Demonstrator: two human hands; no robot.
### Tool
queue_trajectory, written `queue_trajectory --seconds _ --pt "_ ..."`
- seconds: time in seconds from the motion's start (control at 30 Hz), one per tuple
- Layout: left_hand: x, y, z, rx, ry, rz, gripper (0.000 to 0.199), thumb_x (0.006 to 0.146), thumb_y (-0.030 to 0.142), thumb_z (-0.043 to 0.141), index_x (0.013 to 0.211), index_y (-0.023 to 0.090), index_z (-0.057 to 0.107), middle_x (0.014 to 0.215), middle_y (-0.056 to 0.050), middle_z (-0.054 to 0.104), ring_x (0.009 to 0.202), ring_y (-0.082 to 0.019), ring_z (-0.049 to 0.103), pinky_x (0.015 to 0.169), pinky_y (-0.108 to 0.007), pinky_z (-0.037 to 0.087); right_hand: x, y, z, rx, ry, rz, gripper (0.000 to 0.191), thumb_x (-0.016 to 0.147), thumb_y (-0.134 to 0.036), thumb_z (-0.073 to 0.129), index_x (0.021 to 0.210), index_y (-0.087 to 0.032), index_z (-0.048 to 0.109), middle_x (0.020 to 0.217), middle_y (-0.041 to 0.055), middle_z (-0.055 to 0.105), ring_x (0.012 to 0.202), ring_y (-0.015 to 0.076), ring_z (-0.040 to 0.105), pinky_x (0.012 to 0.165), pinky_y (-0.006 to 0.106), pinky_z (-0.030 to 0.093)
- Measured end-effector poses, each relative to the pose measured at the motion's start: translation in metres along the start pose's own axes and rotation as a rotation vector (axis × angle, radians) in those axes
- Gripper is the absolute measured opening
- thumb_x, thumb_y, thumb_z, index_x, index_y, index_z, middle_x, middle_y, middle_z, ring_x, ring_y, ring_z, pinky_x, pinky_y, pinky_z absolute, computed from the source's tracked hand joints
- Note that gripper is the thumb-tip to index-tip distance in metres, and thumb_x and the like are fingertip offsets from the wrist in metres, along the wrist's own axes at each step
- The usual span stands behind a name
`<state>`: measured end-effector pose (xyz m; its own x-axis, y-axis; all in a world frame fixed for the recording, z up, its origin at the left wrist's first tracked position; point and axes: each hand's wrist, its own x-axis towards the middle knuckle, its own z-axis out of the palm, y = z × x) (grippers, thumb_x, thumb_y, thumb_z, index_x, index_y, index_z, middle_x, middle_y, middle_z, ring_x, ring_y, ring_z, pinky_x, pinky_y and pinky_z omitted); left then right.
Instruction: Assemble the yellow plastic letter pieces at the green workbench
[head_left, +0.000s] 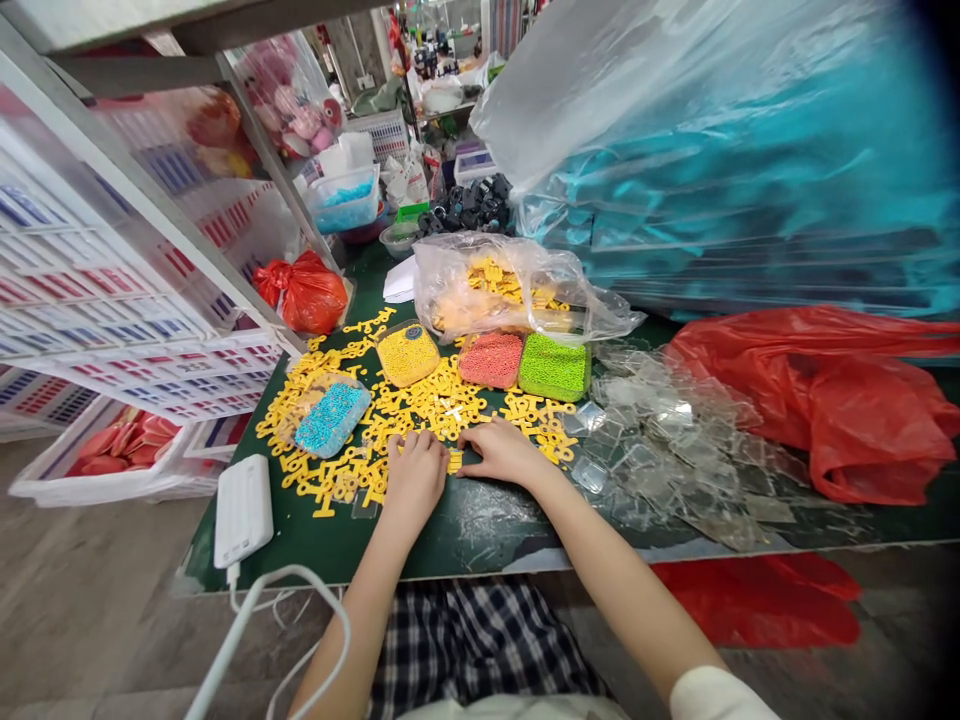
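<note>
Left hand (pixel 417 474) and right hand (pixel 501 453) slightly apart at the near fringe of the strewn yellow parts (pixel 450 405), fingers curled; whether closed on the small yellow piece (pixel 455 462) between them, impossible to tell. Parts flat, with ringed and barred ends, over a scuffed green worktop (pixel 480 525). Among and behind these, shallow clear boxes (pixel 347 430) of grainy beads (pixel 555 366): blue, yellow, coral, green. At right, thin glossy transparent cases (pixel 667 440), loosely piled beside a crumpled red bag (pixel 862 400).

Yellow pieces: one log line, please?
left hand: beside small yellow piece | right hand: beside it | nearby: yellow pieces, green beads
</note>
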<state>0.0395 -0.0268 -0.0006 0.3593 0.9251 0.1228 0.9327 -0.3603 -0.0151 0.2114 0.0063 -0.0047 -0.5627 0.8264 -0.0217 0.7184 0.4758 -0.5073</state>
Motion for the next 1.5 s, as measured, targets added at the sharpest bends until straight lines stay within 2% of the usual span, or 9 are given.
queue_trajectory --seconds 0.13,0.3,0.4,0.6,0.73,0.87,1.03,1.17,1.5 --pt "-0.005 0.002 0.01 -0.037 0.039 -0.046 0.019 0.093 0.021 0.048 0.089 0.017 0.066 0.1 -0.012 0.065 0.095 -0.029 0.055 0.088 -0.046 0.037 0.0 0.0 0.001 -0.004 0.003 -0.004 0.031 0.075 -0.041 0.079 0.095 -0.019 0.07 0.072 0.0005 0.068 0.076 0.0192 0.062 0.073 0.028 0.032" --pt "0.005 -0.024 0.014 -0.474 0.099 -0.016 0.016 0.094 0.027 0.049 0.09 0.02 0.063 0.098 -0.006 0.064 0.098 -0.023 0.057 0.089 -0.037 0.043 0.0 0.001 0.001 -0.002 -0.003 -0.001 0.033 0.076 -0.042 0.079 0.097 -0.018 0.07 0.074 0.0011 0.068 0.076 0.0194 0.062 0.073 0.028 0.032" --pt "0.036 -0.05 0.007 -0.61 0.201 -0.059 0.019 0.094 0.032 0.048 0.088 0.02 0.062 0.095 -0.006 0.064 0.096 -0.021 0.058 0.089 -0.035 0.044 0.0 0.001 0.0 -0.007 -0.014 -0.002 0.034 0.075 -0.042 0.079 0.098 -0.019 0.07 0.075 0.0014 0.069 0.076 0.019 0.062 0.072 0.027 0.032" --pt "0.117 -0.09 -0.005 -0.44 0.415 -0.344 0.014 0.088 0.029 0.056 0.086 0.019 0.065 0.102 -0.01 0.065 0.106 -0.027 0.056 0.096 -0.041 0.04 -0.001 -0.002 -0.002 -0.03 -0.024 0.007 0.035 0.075 -0.044 0.079 0.097 -0.019 0.069 0.076 0.0013 0.069 0.075 0.0181 0.062 0.071 0.026 0.033" --pt "0.136 -0.098 -0.006 -0.416 0.449 -0.412 0.013 0.085 0.026 0.056 0.081 0.018 0.066 0.103 -0.014 0.063 0.109 -0.034 0.053 0.094 -0.048 0.039 -0.001 -0.004 -0.003 -0.04 -0.011 0.008 0.036 0.075 -0.044 0.079 0.098 -0.019 0.069 0.081 0.0025 0.07 0.078 0.0188 0.063 0.07 0.026 0.033" --pt "0.109 -0.093 -0.007 -0.44 0.435 -0.368 0.017 0.088 0.03 0.054 0.085 0.018 0.066 0.101 -0.012 0.065 0.102 -0.03 0.058 0.09 -0.043 0.044 -0.001 -0.004 -0.002 -0.032 -0.003 -0.001 0.036 0.075 -0.045 0.079 0.097 -0.019 0.069 0.075 0.0009 0.068 0.077 0.0187 0.063 0.069 0.026 0.033" --pt "0.035 -0.062 0.007 -0.55 0.265 -0.118 0.013 0.088 0.033 0.057 0.09 0.021 0.062 0.095 -0.005 0.066 0.094 -0.023 0.061 0.087 -0.036 0.048 0.0 -0.001 0.001 -0.011 0.002 0.002 0.036 0.075 -0.045 0.079 0.097 -0.019 0.069 0.075 0.0008 0.068 0.074 0.0183 0.061 0.068 0.026 0.032" --pt "-0.007 -0.033 0.027 -0.501 0.268 -0.198 0.027 0.086 0.033 0.061 0.109 0.019 0.054 0.106 -0.009 0.061 0.104 -0.027 0.057 0.09 -0.043 0.046 0.001 0.0 0.002 -0.001 -0.008 0.011 0.036 0.074 -0.044 0.08 0.097 -0.018 0.069 0.071 -0.0011 0.065 0.069 0.0164 0.059 0.07 0.026 0.032" --pt "-0.02 -0.01 0.033 -0.425 0.199 -0.292 0.018 0.089 0.032 0.056 0.104 0.022 0.056 0.103 -0.009 0.062 0.099 -0.029 0.057 0.084 -0.042 0.044 0.001 -0.002 -0.001 0.008 -0.024 0.016 0.034 0.075 -0.043 0.079 0.095 -0.018 0.069 0.07 -0.002 0.063 0.068 0.0156 0.058 0.071 0.027 0.032"
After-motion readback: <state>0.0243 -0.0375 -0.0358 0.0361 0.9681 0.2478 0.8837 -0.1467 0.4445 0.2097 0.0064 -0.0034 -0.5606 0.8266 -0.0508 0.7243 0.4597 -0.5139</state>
